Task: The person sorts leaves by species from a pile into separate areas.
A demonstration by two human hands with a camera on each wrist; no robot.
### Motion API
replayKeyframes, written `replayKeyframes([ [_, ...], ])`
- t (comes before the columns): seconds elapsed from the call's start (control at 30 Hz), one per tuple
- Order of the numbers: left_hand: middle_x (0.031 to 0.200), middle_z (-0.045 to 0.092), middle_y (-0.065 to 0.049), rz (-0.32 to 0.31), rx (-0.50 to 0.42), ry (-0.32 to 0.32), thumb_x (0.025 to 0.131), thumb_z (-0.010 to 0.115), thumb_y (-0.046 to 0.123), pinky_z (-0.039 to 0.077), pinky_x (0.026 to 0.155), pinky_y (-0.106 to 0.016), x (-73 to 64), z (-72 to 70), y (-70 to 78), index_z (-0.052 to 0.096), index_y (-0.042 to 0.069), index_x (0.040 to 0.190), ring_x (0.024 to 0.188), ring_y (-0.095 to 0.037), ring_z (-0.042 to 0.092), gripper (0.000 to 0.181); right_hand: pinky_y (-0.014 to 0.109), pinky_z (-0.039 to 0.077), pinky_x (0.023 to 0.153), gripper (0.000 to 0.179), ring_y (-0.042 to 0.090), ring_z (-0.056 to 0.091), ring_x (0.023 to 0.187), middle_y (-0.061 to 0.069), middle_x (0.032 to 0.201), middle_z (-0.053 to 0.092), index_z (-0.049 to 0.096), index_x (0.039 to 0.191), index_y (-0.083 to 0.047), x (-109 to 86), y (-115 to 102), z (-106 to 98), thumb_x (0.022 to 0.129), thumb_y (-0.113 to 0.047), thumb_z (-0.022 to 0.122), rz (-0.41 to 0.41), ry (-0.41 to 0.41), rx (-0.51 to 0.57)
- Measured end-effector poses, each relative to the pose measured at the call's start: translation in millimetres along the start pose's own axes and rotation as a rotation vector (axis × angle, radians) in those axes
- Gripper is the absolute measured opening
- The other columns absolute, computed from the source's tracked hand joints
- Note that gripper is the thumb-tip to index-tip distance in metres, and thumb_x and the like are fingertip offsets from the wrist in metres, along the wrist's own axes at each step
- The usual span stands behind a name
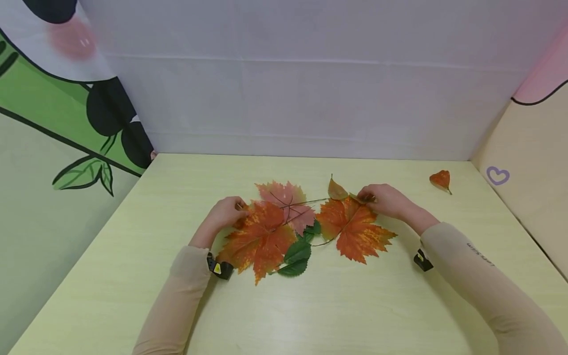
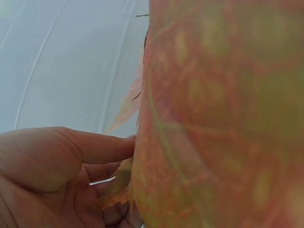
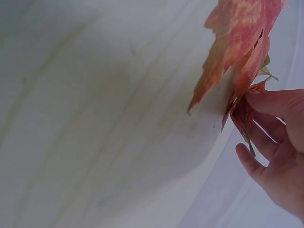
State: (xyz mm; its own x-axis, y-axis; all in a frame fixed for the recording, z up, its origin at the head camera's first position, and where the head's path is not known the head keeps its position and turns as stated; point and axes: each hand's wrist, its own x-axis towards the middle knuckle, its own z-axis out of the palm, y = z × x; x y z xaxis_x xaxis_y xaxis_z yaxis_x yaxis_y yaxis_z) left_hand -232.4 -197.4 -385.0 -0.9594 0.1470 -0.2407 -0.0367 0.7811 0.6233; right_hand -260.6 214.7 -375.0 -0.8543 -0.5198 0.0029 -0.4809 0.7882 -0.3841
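Observation:
My left hand (image 1: pixel 226 213) pinches the upper left edge of a large orange maple leaf (image 1: pixel 262 236). In the left wrist view that leaf (image 2: pixel 218 114) fills the right side, and a brownish leaf piece (image 2: pixel 116 190) lies across the curled fingers. My right hand (image 1: pixel 385 199) pinches a small reddish leaf (image 3: pixel 242 116) between thumb and fingers, its stem hanging down, at the top edge of a second orange maple leaf (image 1: pixel 355 229). Between the hands lie a pink maple leaf (image 1: pixel 288 202) and green leaves (image 1: pixel 297 259). A small yellow-brown leaf (image 1: pixel 337 190) stands left of the right hand.
One small orange leaf (image 1: pixel 441 180) lies apart at the table's back right. The pale wooden table (image 1: pixel 319 315) meets a light cloth backdrop (image 1: pixel 310 108) behind. Printed side panels flank it, with a green leaf drawing (image 1: pixel 82 172) on the left and a purple heart (image 1: pixel 498 175) on the right.

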Motion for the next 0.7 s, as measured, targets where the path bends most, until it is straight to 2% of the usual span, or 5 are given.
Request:
replayKeyframes([
  [0.33, 0.096, 0.061, -0.017, -0.018, -0.007, -0.005, 0.090, 0.056, 0.014, 0.051, 0.066, -0.031, -1.9, 1.0, 2.3, 0.055, -0.002, 0.108, 0.071, -0.020, 0.059, 0.024, 0.047, 0.045, 0.084, 0.021, 0.031, 0.060, 0.093, 0.015, 0.099, 0.066, 0.063, 0.105, 0.001, -2.7, 2.7, -9.1, 0.086, 0.001, 0.054, -0.002, 0.057, -0.086],
  [0.7, 0.095, 0.061, -0.015, -0.013, -0.013, -0.002, 0.090, 0.055, 0.015, 0.050, 0.065, -0.030, -1.1, 0.3, 1.8, 0.056, -0.001, 0.105, 0.072, -0.020, 0.058, 0.022, 0.043, 0.049, 0.074, 0.019, 0.029, 0.062, 0.086, 0.016, 0.098, 0.066, 0.064, 0.103, 0.000, -4.1, 12.5, -16.6, 0.088, -0.003, 0.052, 0.056, 0.121, -0.146],
])
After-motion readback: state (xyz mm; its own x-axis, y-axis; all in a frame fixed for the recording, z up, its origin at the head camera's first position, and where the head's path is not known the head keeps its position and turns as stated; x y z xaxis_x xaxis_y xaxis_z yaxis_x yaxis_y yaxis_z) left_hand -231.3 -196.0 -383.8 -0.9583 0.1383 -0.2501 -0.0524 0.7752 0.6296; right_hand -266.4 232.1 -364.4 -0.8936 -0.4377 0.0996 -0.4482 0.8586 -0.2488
